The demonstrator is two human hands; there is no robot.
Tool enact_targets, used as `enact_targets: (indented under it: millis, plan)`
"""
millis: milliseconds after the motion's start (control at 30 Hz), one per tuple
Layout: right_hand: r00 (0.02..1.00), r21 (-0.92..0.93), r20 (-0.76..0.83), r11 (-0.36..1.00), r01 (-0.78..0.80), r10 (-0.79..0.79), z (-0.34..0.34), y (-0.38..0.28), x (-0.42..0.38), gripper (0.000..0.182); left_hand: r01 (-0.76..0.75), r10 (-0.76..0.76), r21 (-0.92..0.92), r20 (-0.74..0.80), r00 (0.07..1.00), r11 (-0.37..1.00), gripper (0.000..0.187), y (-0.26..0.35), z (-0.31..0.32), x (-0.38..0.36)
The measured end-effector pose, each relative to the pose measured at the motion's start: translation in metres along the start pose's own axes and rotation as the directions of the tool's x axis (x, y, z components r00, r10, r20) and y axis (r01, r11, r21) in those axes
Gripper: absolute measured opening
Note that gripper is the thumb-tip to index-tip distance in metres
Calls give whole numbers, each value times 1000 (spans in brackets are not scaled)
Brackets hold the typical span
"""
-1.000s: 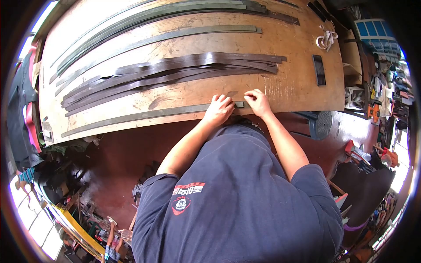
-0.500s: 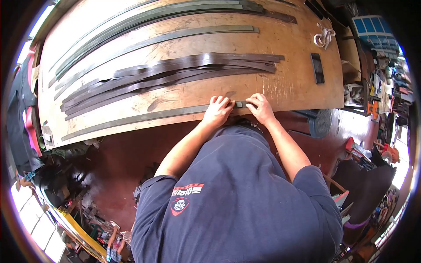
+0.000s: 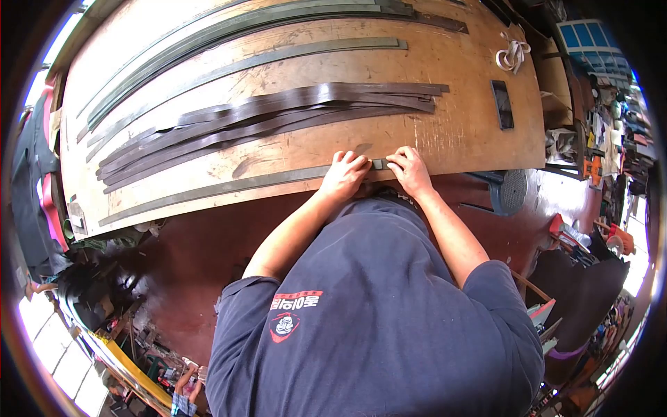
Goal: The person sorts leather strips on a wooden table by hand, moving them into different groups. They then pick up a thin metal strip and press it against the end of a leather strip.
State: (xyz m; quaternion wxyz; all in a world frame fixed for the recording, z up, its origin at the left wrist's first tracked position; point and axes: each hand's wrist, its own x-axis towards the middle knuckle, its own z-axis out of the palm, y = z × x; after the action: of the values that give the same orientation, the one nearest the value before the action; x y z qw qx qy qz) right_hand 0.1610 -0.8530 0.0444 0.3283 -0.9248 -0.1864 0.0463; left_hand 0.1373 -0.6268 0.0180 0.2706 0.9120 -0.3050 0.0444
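A long, narrow grey-green strip (image 3: 236,186) lies along the near edge of the wooden table (image 3: 292,149). My left hand (image 3: 346,174) presses on the strip close to its right end, fingers bent and together. At the very end of the strip is my right hand (image 3: 410,169), its fingertips pinched at the tip. A short piece of the strip shows between the two hands. Beyond them lies a loose bundle of dark brown strips (image 3: 278,118).
Farther back are a single green strip (image 3: 299,52) and a stack of long strips (image 3: 243,28). A phone (image 3: 501,104) and a white cord (image 3: 513,55) lie at the table's right. A round-topped stool (image 3: 513,191) stands below the right edge.
My right hand has shifted very slightly left and up. My left hand stays on the strip, almost unmoved.
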Motion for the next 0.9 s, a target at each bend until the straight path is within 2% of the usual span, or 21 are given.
enact_targets:
  millis: [333, 467, 533, 767, 833, 900]
  plan:
    - [1000, -61, -5, 998, -19, 19, 0, -3, -2, 15, -2, 1, 71, 2, 1000, 997, 43, 9, 0, 0]
    - [999, -108, -34, 994, 23, -27, -3, 1, -3, 16, 3, -8, 141, 34, 999, 990, 41, 12, 2, -1]
    - [998, -168, -31, 984, 53, -59, -7, 7, -3, 21, 10, -16, 158, 38, 999, 987, 41, 15, 2, -2]
    - [991, -182, 27, 975, 131, -128, -12, 23, -3, 33, 112, -120, 253, 19, 993, 961, 46, 37, -1, -4]
    - [960, -202, 88, 939, 279, -267, -18, 20, -4, 36, 157, -173, 261, 42, 984, 953, 49, 43, 4, -6]
    - [887, -192, 173, 869, 456, -427, -13, 22, -7, 40, 217, -219, 305, -29, 975, 927, 53, 51, 8, -8]
